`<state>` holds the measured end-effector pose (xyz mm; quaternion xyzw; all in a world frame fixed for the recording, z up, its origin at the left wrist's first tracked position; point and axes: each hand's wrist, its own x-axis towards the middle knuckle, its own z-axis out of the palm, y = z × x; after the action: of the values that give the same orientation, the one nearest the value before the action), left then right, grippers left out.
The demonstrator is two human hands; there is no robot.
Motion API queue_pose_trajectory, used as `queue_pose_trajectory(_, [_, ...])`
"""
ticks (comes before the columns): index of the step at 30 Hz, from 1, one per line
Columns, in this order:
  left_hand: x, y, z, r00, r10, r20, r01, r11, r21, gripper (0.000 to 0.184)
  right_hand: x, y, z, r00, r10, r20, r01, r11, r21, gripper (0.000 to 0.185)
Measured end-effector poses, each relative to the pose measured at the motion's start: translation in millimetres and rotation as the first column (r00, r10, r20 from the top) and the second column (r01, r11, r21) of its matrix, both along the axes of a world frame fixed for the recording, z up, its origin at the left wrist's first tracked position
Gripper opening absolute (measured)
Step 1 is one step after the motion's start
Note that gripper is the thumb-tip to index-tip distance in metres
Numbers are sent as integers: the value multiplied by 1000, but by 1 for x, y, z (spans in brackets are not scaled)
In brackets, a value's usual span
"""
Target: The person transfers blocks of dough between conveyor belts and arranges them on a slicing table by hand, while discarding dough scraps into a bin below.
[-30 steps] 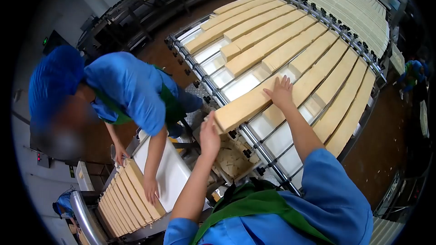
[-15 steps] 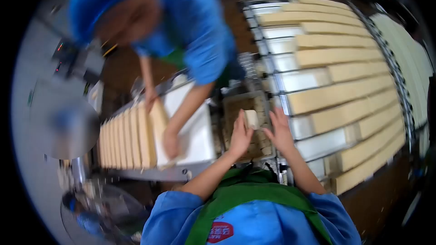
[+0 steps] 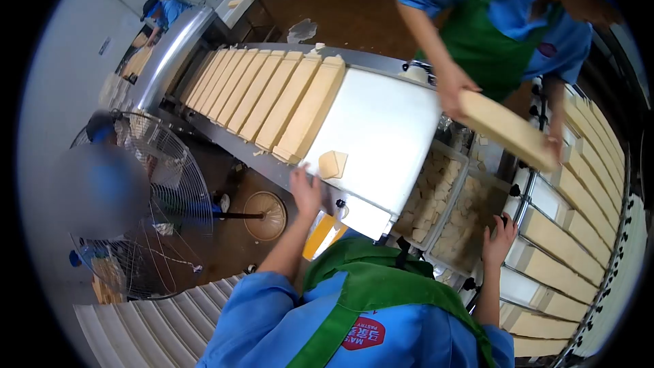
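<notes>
My left hand [image 3: 306, 189] is at the near edge of the white conveyor belt [image 3: 381, 129], fingers apart and holding nothing. Just beyond its fingertips lie two small overlapping pieces of pale dough [image 3: 331, 165]. My right hand [image 3: 501, 238] is open too, its fingers spread beside the metal rail of the right-hand rack conveyor. Thick, long pale dough slabs [image 3: 310, 109] stand side by side on the left part of the belt. Across from me, a co-worker's two hands carry another long dough slab [image 3: 507, 131] towards the rack side.
Plastic bins of dough offcuts [image 3: 463, 221] sit between the belt and the rack conveyor, where slabs [image 3: 562, 245] lie in rows. At left are a large wire-guarded fan [image 3: 174, 194] and a corrugated panel [image 3: 157, 327]. Another person [image 3: 163, 10] works behind the metal machine hood.
The view has swung left. My hands have parted from over the bin, where a pale block was at my left hand. The co-worker has carried a slab from the belt towards the rack.
</notes>
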<state>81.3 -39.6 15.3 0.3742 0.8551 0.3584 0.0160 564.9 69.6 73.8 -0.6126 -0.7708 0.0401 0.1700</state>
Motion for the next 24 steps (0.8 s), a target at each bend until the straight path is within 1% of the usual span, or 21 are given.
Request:
queue_pose_trajectory(1, [-31,-1,-17,997,81,20,-79,995,-66,51,0,0,-2,1000,-2,19,2,1000,7,39])
queue_pose_trajectory(2, [-52,1,-17,995,94,27,-92,993,-71,51,-1,2,-3,999,-6,38,5,1000,11,39])
queue_pose_trajectory(4, [-83,7,-17,977,144,-159,-163,980,-112,72,-4,3,-3,999,2,53,-2,1000,-4,39])
queue_pose_trajectory(5, [-92,12,-16,977,147,-152,-165,979,-117,72,-6,4,-4,997,-18,78,19,1000,-13,39])
queue_pose_trajectory(7, [-102,18,-9,993,86,-78,-104,954,-280,86,-10,7,-3,992,-67,107,71,997,-36,40])
queue_pose_trajectory(8, [-105,22,-13,994,84,-71,-101,954,-281,86,-15,9,-4,991,-69,113,73,997,-37,40])
queue_pose_trajectory(10, [-108,32,-17,990,132,-43,-139,946,-294,87,-42,17,2,996,-81,42,73,985,156,38])
queue_pose_trajectory(11, [-109,33,-17,991,128,-38,-133,947,-291,87,-56,25,0,995,-85,46,77,984,160,38])
queue_pose_trajectory(13, [-103,33,-7,992,110,60,-92,965,-244,82,-89,44,-6,996,0,-92,7,997,76,36])
queue_pose_trajectory(14, [-102,36,-9,993,100,63,-83,969,-235,82,-109,53,-7,991,51,-124,-47,998,34,34])
queue_pose_trajectory(15, [-101,34,-12,993,99,58,-84,972,-218,82,-137,61,-6,977,44,-207,-51,998,-28,35])
queue_pose_trajectory(17, [-102,33,-14,995,93,48,-82,978,-189,83,-186,86,-17,941,203,-272,-234,968,-89,36])
queue_pose_trajectory(19, [-102,34,-10,999,33,5,-30,967,-254,82,-245,114,-17,862,337,-380,-419,894,-157,41])
queue_pose_trajectory(20, [-103,34,-6,1000,23,7,-21,969,-245,82,-274,128,-16,835,408,-370,-493,852,-174,46])
queue_pose_trajectory(22, [-107,31,2,989,-32,147,70,963,-262,88,-332,161,-22,776,534,-336,-609,772,-181,59])
queue_pose_trajectory(24, [-109,29,0,987,-76,143,111,961,-253,89,-389,194,-30,744,576,-338,-656,725,-208,66])
